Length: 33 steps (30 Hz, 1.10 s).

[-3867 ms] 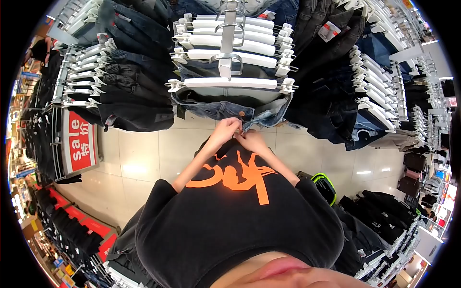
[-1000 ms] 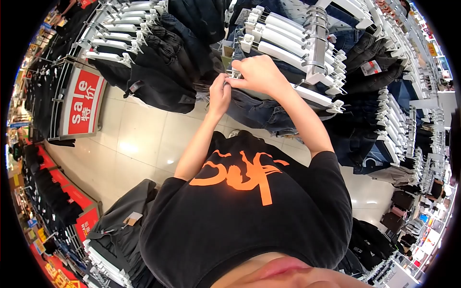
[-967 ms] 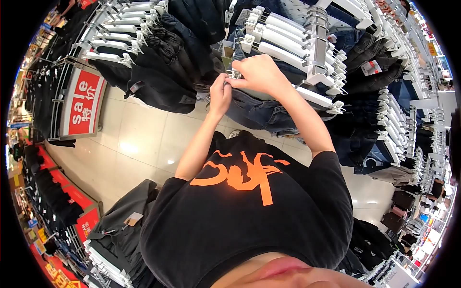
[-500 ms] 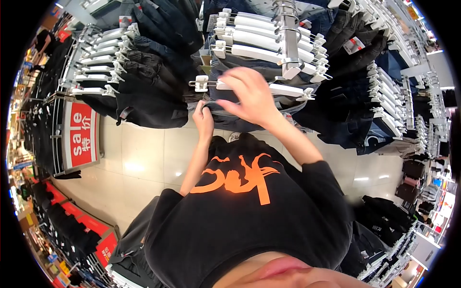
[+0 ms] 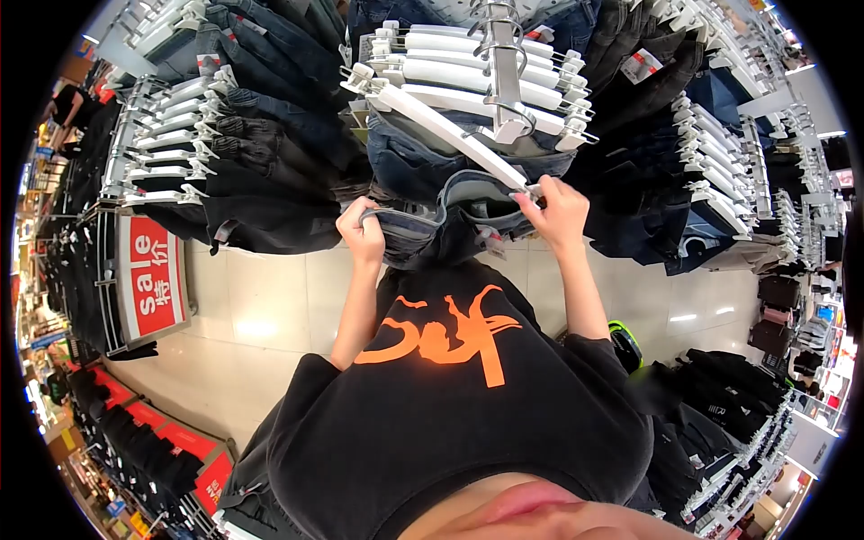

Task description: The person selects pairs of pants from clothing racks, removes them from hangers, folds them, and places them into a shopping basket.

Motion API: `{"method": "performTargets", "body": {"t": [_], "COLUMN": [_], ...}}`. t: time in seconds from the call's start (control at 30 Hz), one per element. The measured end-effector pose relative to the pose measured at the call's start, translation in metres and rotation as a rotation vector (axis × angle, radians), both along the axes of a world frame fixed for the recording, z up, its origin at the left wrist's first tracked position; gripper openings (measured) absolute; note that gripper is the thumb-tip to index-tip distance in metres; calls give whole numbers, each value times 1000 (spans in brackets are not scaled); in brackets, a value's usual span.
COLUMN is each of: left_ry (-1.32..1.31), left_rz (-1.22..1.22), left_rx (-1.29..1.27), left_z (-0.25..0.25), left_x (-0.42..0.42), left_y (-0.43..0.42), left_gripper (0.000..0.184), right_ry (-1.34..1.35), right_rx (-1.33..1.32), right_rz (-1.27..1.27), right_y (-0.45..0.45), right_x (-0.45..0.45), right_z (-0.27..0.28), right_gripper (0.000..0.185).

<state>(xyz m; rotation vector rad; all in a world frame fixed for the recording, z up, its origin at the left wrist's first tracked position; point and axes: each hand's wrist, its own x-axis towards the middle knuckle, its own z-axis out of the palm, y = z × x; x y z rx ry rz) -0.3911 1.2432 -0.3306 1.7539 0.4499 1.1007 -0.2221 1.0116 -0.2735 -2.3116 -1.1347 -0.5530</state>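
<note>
A pair of dark blue-grey jeans [image 5: 418, 234] hangs in front of me, its waistband sagging between my hands. My left hand [image 5: 362, 232] is closed around the left end of that waistband. At the other end, my right hand [image 5: 560, 214] pinches the clip at the right end of a white clip hanger [image 5: 454, 135], close against the waistband. The hanger slants, its left clip [image 5: 362, 79] up and away from the jeans. Exactly how the right fingers sit on the clip is partly hidden.
More jeans on white hangers [image 5: 450, 70] hang from a metal rail arm [image 5: 506, 90] just ahead. Racks of dark trousers [image 5: 270, 216] stand left and right. A red sale sign [image 5: 153, 274] is at the left, above the tiled floor [image 5: 252, 315].
My right hand has moved right and down onto the hanger's right clip. The hanger has swung from level to slanted, its left clip off the jeans, and the waistband has come into fuller view.
</note>
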Motion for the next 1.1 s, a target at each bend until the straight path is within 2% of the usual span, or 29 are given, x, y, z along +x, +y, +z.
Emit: {"method": "performTargets", "body": {"t": [0.07, 0.23, 0.43, 0.47, 0.5, 0.6, 0.7, 0.73, 0.77, 0.9, 0.97, 1.03, 1.07, 1.1], "left_ry": [16, 56, 178, 112, 156, 305, 428, 362, 455, 380, 407, 387, 352, 317], "left_rz": [-1, 20, 225, 307, 297, 262, 245, 238, 125, -151, -266, -339, -375, -411], "left_rx": [-12, -80, -243, -190, -189, -160, -102, -62, -28, 171, 80, 43, 54, 64], "left_z": [-1, -7, -33, -39, -44, -16, -44, -62, -60, -35, -25, -10, -3, 5], "left_x": [-2, -5, -4, 0, -1, 1, 6, 7, 7, 21, 25, 30, 33, 37], "left_y": [1, 5, 19, 19, 20, 15, 26, 27, 24, -32, -51, -61, -64, -67], "left_gripper": [9, 11, 10, 9, 10, 14, 15, 15, 16, 9, 11, 6, 6, 7], "right_ry": [-39, -29, 4, 19, 36, 99, 132, 179, 226, 428, 494, 602, 557, 677], "right_rx": [5, 78, 99, 100, 99, 139, 108, 83, 59, 11, 44, 106, -113, -35], "right_rz": [9, 179, 212, 212, 211, 218, 197, 187, 174, 44, -61, -119, -131, -23], "right_y": [-2, -6, -6, -5, -6, -5, -11, -13, -13, -12, -12, -18, -31, -37], "right_x": [8, 29, 37, 37, 37, 35, 37, 38, 39, 30, 21, 6, -2, -14], "right_z": [7, 1, 0, 0, 0, -1, 3, 3, 4, 0, -12, -38, -71, -94], "right_gripper": [41, 35, 31, 30, 30, 29, 30, 31, 31, 37, 46, 45, 44, 46]}}
